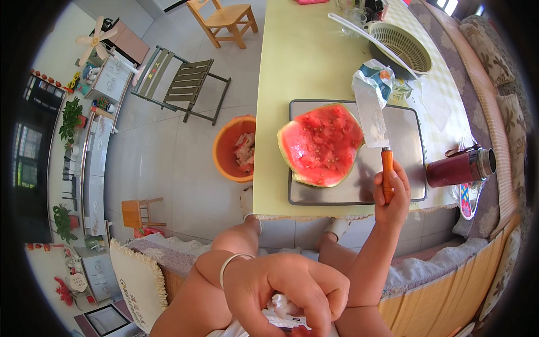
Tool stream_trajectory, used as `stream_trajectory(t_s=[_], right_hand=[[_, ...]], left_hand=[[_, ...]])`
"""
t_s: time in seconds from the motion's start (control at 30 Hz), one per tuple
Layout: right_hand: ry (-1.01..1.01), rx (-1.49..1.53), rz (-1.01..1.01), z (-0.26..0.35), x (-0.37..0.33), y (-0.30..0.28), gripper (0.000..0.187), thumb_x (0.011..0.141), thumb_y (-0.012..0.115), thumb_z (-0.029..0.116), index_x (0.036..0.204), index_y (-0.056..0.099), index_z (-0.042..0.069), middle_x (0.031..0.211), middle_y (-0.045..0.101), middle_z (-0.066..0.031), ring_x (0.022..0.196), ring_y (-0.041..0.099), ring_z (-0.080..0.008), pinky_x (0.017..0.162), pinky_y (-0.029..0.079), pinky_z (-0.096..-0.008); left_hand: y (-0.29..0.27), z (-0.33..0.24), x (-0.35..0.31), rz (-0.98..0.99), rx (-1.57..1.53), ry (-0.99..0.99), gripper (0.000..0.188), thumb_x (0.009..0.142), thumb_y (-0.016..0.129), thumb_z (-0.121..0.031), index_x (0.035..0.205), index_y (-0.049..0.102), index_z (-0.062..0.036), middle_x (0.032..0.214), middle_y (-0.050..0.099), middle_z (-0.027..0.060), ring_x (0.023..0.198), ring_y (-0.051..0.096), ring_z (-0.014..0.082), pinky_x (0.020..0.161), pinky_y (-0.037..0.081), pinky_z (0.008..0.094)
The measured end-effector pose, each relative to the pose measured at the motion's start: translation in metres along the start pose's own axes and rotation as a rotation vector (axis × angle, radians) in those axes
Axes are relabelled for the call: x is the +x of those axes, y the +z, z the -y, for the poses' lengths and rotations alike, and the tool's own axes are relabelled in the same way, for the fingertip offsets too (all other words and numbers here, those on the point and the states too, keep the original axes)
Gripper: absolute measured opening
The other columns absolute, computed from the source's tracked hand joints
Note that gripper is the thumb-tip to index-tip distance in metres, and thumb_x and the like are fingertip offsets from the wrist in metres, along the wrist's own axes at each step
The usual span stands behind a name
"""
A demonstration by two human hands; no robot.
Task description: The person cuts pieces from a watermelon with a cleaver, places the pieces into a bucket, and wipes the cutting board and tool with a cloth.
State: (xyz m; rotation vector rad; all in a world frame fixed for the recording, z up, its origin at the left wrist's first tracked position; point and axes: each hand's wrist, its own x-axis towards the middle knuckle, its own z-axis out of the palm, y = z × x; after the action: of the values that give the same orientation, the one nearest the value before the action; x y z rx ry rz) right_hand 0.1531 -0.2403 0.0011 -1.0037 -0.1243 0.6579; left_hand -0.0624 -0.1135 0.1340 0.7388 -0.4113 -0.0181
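My right hand (391,194) is closed around the orange wooden handle of a knife (373,121). Its broad, wet blade points away from me over the right part of a metal cutting board (396,168). On the board's left part lies a cut piece of watermelon (321,145), its red flesh rough and scooped, with a green rind edge. Close to the camera, my left hand (289,286) has its fingers curled. Between its fingertips, at the lower edge, shows a red bit that looks like watermelon flesh (299,331), mostly hidden. A white crumpled patch appears behind the fingers.
A crumpled package (375,78) lies beyond the blade. Farther back stand a green strainer basin (401,48) and a white long-handled utensil (351,28). A maroon flask (455,169) lies at right. Left of the table are an orange bin (227,151) with scraps and a folding chair (179,81).
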Motion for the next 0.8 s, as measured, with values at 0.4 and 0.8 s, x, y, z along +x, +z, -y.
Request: stream_trajectory(t_s=[0.4,0.8], right_hand=[[-0.020,-0.002,-0.008,0.003,0.000,0.002,0.035,0.093,0.055,0.012,0.125,0.056,-0.004,0.078,0.064,-0.0132,0.049,0.043,-0.0058,0.038,0.025,-0.0174],[-0.100,-0.059,-0.075,0.011,-0.003,0.003,0.035,0.092,0.057,0.011,0.124,0.058,-0.003,0.078,0.064,-0.0135,0.050,0.044,-0.0058,0.039,0.025,-0.0171]], left_hand=[[-0.064,-0.027,-0.012,-0.903,0.034,0.372,0.034,0.086,0.061,-0.021,0.107,0.056,0.0048,0.101,0.058,0.0142,0.074,0.052,0.0121,0.062,0.044,0.0258],[-0.130,0.010,-0.041,-1.206,0.935,0.100,0.031,0.096,0.060,-0.029,0.079,0.051,-0.0043,0.066,0.048,-0.0004,0.055,0.039,0.0077,0.049,0.032,0.0256]])
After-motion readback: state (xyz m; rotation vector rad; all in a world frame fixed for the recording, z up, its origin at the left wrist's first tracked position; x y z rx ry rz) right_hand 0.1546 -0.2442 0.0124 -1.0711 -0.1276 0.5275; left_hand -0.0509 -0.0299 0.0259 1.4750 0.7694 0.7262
